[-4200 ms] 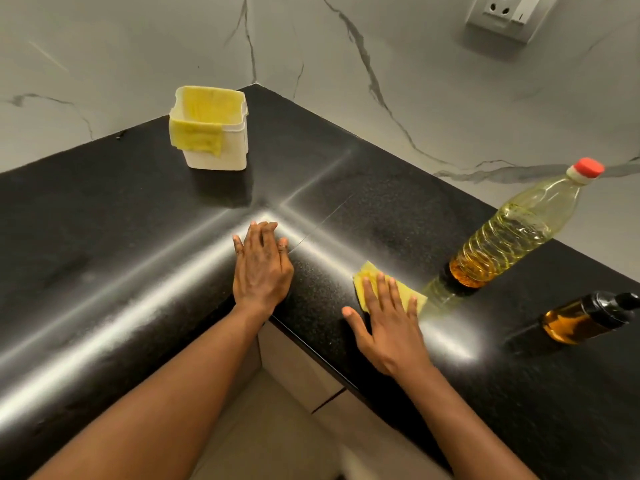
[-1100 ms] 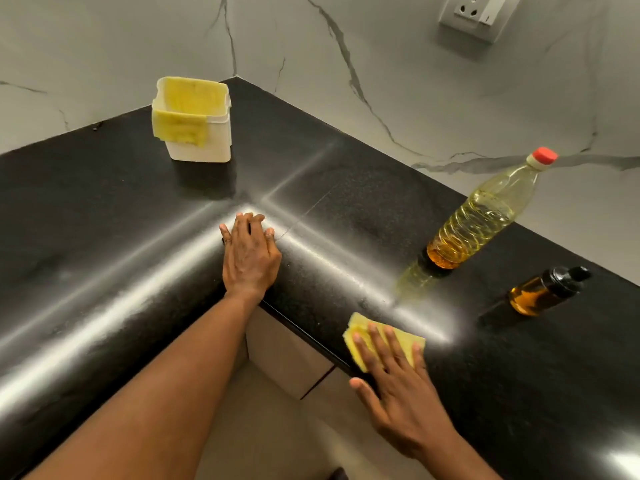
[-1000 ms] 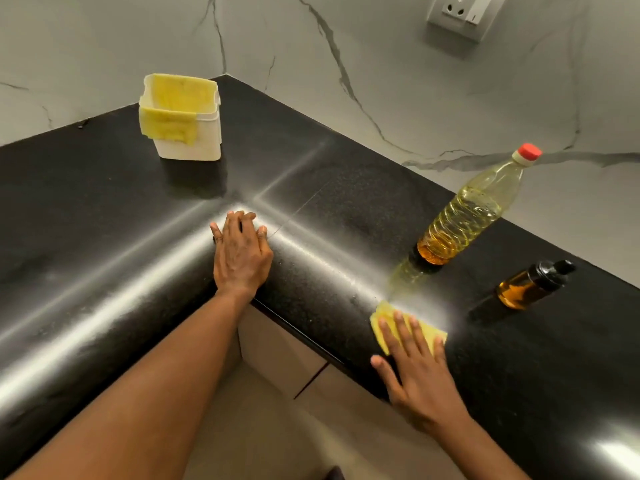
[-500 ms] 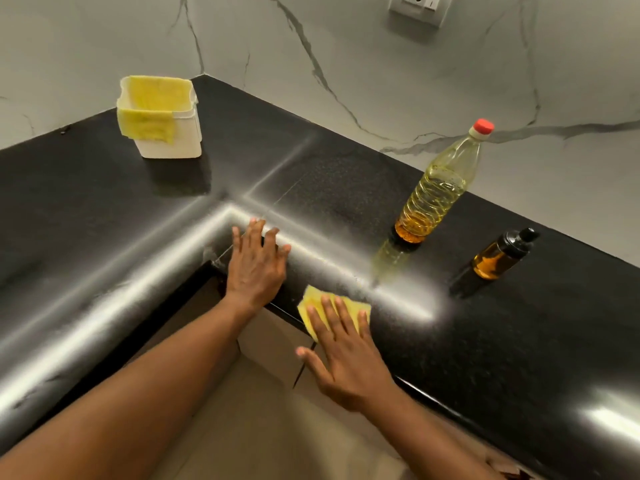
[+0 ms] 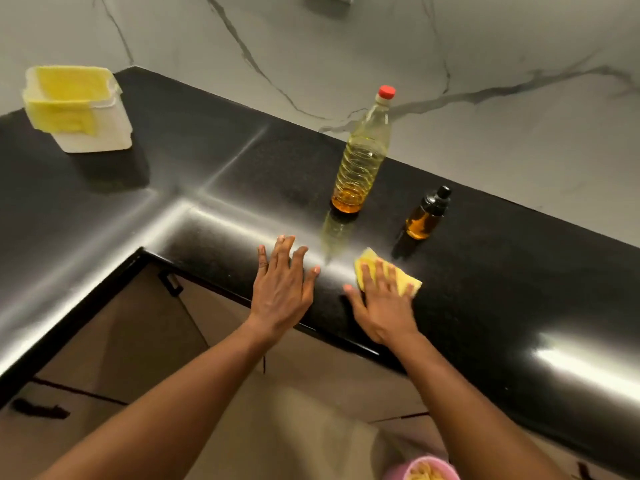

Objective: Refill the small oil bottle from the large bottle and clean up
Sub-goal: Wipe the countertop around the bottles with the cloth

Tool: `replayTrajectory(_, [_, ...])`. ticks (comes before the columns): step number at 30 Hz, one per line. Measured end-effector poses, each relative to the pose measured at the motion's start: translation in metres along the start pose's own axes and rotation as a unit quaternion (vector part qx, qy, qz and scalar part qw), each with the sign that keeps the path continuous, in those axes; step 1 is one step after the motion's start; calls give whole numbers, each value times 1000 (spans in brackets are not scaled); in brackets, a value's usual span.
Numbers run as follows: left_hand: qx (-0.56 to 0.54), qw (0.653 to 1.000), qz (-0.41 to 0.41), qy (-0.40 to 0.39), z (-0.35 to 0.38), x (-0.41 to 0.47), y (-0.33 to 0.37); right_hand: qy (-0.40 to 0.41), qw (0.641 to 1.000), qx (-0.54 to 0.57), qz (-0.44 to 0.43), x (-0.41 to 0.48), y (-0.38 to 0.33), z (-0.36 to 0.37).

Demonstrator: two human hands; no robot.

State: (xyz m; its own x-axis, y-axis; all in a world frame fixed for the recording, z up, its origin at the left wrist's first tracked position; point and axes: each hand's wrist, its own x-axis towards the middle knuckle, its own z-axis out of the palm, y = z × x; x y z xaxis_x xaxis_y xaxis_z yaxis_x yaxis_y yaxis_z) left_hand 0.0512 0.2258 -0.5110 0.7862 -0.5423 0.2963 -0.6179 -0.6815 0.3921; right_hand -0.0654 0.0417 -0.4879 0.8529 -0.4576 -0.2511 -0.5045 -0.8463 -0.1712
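Observation:
The large clear oil bottle (image 5: 362, 157) with a red cap stands upright on the black counter (image 5: 207, 161), about a third full. To its right stands the small dark oil bottle (image 5: 427, 214) with a black cap. My right hand (image 5: 381, 303) presses flat on a yellow cloth (image 5: 407, 282) near the counter's front edge, just in front of the small bottle. My left hand (image 5: 282, 289) lies flat and open on the counter beside it, holding nothing.
A white tub (image 5: 91, 128) draped with another yellow cloth stands at the far left of the counter. Marble walls back the L-shaped counter. Cabinet fronts (image 5: 138, 327) lie below the inner corner. A pink bowl (image 5: 424, 471) shows at the bottom edge.
My right hand has slid the yellow cloth rightward along the front edge, toward the small bottle. My left hand has shifted right along the counter. The view has swung to the right.

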Motion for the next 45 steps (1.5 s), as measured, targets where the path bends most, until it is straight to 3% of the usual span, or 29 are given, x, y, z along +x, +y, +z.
replayTrajectory(6, [-7,1000,-12,-11,15,10,60,-43,985,3,-169,-68,-6,18])
replayTrajectory(13, [-38,998,39,-30,47,-38,139,-19,999,0,-41,-174,138,23])
replayTrajectory(17, [-42,996,58,-43,62,-42,186,13,999,9,50,-145,196,7])
replayTrajectory(20, [-19,996,65,-63,74,-41,212,3,996,36,86,-94,194,-7])
replayTrajectory(23, [-5,997,32,-74,80,-39,222,-2,999,38,17,-86,173,-6])
replayTrajectory(27, [-9,998,7,-63,83,-46,233,-4,996,37,-75,-157,175,12])
replayTrajectory(32, [-41,996,15,-73,94,-62,279,8,999,25,-19,-220,251,18])
replayTrajectory(37, [-24,995,23,-95,107,-67,312,38,998,18,46,-174,307,-1])
replayTrajectory(42, [-38,999,28,-25,112,-71,314,28,996,41,70,-86,299,-24])
replayTrajectory(45, [-41,999,22,-10,115,-70,314,15,1000,20,-3,-84,274,-22])
